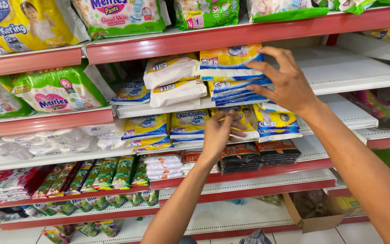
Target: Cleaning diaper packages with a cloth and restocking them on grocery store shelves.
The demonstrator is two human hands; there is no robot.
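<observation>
- Right hand (285, 83): fingers spread, flat on the stack of blue-and-yellow diaper packs (233, 72) on the upper white shelf (348, 72).
- Left hand (217, 131): fingers curled onto a yellow pack (244, 119) one shelf down; actual pinch not visible.
- Doing it well, I'd say: hold the top stack steady, square pack edges to the shelf lip, don't crush the soft packs.
- White packs (172, 79) just beside, untouched.

Right hand (286, 82) on blue-yellow diaper packs (231, 61), left hand (217, 132) at yellow pack (245, 118).
</observation>
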